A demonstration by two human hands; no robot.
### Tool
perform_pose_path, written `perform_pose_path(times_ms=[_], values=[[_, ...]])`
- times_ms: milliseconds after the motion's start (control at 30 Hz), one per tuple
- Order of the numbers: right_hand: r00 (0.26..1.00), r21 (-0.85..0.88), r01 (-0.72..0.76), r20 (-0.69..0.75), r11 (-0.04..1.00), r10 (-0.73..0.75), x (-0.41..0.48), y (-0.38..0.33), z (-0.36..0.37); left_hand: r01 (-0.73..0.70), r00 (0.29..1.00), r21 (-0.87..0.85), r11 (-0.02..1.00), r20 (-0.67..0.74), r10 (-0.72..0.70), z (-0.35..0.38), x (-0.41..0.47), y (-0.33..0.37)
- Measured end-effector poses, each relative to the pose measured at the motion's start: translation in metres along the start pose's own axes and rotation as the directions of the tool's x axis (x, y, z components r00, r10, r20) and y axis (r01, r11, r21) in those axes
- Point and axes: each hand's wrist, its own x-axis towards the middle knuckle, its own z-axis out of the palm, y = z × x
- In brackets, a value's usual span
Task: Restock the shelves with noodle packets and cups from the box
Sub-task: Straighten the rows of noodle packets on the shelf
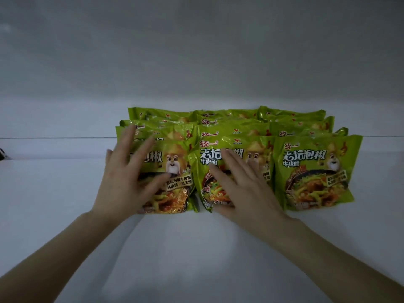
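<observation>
Several green noodle packets stand in three rows on a white shelf (65,193), leaning back one behind another. My left hand (124,178) lies flat, fingers spread, against the front packet of the left row (175,171). My right hand (244,189) rests flat with fingers apart on the front packet of the middle row (209,154). The front packet of the right row (314,171) stands untouched. Neither hand grips anything. The box is out of view.
The shelf's grey back wall (196,62) rises behind the packets. White shelf surface stretches to the left and right of the rows and in front of them. A small dark object (3,154) sits at the far left edge.
</observation>
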Motion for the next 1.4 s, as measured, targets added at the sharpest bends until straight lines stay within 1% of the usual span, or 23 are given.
perform_pose_path(times_ms=[33,67,100,133,167,200,233,300,367,533,633,700,767,933,1067,1133,1200,1267,1333,1400], values=[[1.0,0.016,0.025,-0.003,1.0,-0.024,0.007,-0.011,0.003,0.137,0.988,-0.094,0.986,-0.055,-0.142,-0.005,0.005,0.001],[0.999,0.021,0.047,0.002,0.999,-0.047,0.013,-0.022,0.006,0.292,0.95,-0.199,0.936,-0.052,-0.308,-0.009,0.011,0.0],[0.998,0.023,0.062,0.015,0.998,-0.062,0.02,-0.031,0.011,0.437,0.891,-0.336,0.835,0.03,-0.454,-0.012,0.018,-0.002],[0.997,0.027,0.069,0.028,0.997,-0.07,0.025,-0.038,0.015,0.545,0.825,-0.497,0.675,0.173,-0.538,-0.015,0.026,-0.005],[0.997,0.029,0.069,0.036,0.997,-0.07,0.029,-0.043,0.019,0.606,0.776,-0.624,0.494,0.326,-0.54,-0.016,0.031,-0.007],[0.997,0.026,0.064,0.042,0.998,-0.065,0.033,-0.046,0.024,0.625,0.762,-0.691,0.364,0.436,-0.479,-0.014,0.035,-0.013],[0.997,0.021,0.055,0.045,0.998,-0.055,0.035,-0.048,0.027,0.621,0.768,-0.721,0.306,0.485,-0.418,-0.011,0.037,-0.02],[0.998,0.007,0.041,0.047,0.999,-0.041,0.037,-0.048,0.031,0.609,0.784,-0.75,0.259,0.518,-0.342,-0.005,0.04,-0.029],[0.998,-0.013,0.042,0.043,0.999,-0.041,0.039,-0.048,0.033,0.603,0.791,-0.761,0.238,0.533,-0.301,-0.002,0.041,-0.033],[0.999,-0.032,0.015,0.049,0.999,-0.014,0.041,-0.048,0.034,0.573,0.811,-0.786,0.233,0.501,-0.303,0.003,0.045,-0.04],[0.999,-0.043,0.018,0.049,0.999,-0.015,0.041,-0.047,0.034,0.581,0.808,-0.789,0.203,0.529,-0.259,0.008,0.046,-0.039],[0.999,-0.048,0.027,0.049,0.998,-0.025,0.04,-0.044,0.035,0.588,0.806,-0.783,0.203,0.547,-0.226,0.011,0.047,-0.038],[0.999,-0.047,0.029,0.046,0.998,-0.027,0.04,-0.043,0.036,0.58,0.813,-0.785,0.219,0.541,-0.213,0.012,0.048,-0.039],[0.999,-0.057,0.03,0.037,0.998,-0.028,0.04,-0.044,0.036,0.552,0.831,-0.794,0.253,0.503,-0.235,0.012,0.046,-0.037],[0.998,-0.105,0.055,0.045,0.993,-0.051,0.036,-0.042,0.034,0.551,0.827,-0.798,0.244,0.484,-0.286,0.005,0.032,-0.048],[0.997,-0.119,0.052,0.062,0.991,-0.045,0.035,-0.043,0.034,0.587,0.806,-0.76,0.279,0.517,-0.287,0.001,0.018,-0.053],[0.997,-0.124,0.041,0.066,0.991,-0.033,0.035,-0.043,0.036,0.604,0.796,-0.72,0.341,0.565,-0.218,-0.003,0.005,-0.051],[0.998,-0.123,0.032,0.058,0.992,-0.025,0.037,-0.043,0.038,0.601,0.791,-0.714,0.36,0.596,-0.137,-0.002,-0.004,-0.049],[0.999,-0.123,0.022,0.042,0.992,-0.017,0.038,-0.043,0.04,0.593,0.793,-0.715,0.369,0.599,-0.112,0.003,-0.003,-0.046],[1.0,-0.126,0.012,0.027,0.992,-0.009,0.039,-0.043,0.042,0.57,0.813,-0.737,0.365,0.57,-0.117,0.008,-0.001,-0.046]])
